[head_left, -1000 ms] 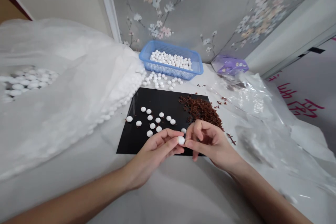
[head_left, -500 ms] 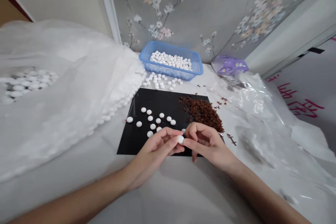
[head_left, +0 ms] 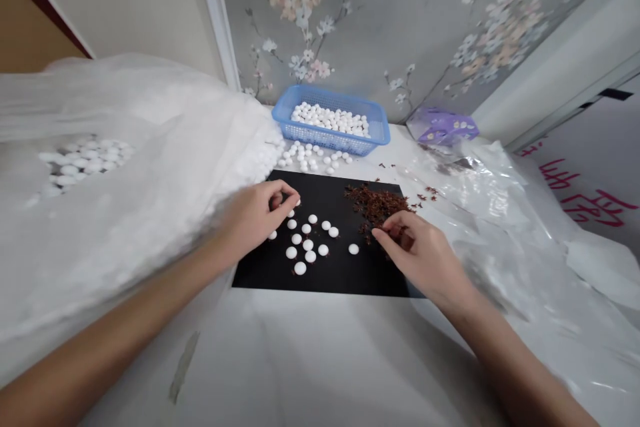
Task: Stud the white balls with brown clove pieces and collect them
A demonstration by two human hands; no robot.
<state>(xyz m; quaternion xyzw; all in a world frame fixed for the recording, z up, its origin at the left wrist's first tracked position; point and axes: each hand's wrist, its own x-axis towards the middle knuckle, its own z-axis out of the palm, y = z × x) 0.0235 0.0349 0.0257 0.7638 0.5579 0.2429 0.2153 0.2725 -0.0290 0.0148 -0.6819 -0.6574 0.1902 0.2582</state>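
Partway, apparently: white balls (head_left: pixel 308 245) toward nine o'clock on black mat (head_left: pixel 280 280), brown bits (head_left: pixel 294 272) under several; brown pile (head_left: pixel 383 202) at two, yet to use; blue basket (head_left: pixel 325 139) at twelve, contents perhaps finished. Left hand (head_left: pixel 250 217) at one ball, right hand (head_left: pixel 420 245) at pile; grips curled, pinching or not unclear.

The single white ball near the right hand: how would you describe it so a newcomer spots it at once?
Find the black mat on the white table. Toward its right side, look between the loose group of white balls and the right hand. The single white ball sits there, set apart from that group by bare black surface all around.
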